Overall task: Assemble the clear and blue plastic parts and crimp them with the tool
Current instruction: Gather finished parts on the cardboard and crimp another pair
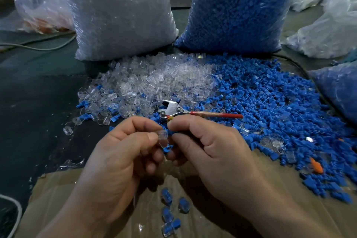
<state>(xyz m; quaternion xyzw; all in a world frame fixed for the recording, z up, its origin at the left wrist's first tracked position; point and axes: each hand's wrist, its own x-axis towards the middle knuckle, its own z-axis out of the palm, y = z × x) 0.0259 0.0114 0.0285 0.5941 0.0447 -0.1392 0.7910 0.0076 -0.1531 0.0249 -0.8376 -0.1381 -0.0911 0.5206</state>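
The left hand pinches a clear part between thumb and forefinger, just above the cardboard. The part's long axis runs roughly up and down in view. The right hand meets it from the right, curled fingertips closed on a blue part. Just beyond the hands, the crimp tool lies across the loose parts pile — metal head to the left, red handle pointing right.

Blue part mostly hidden (behind fingers)
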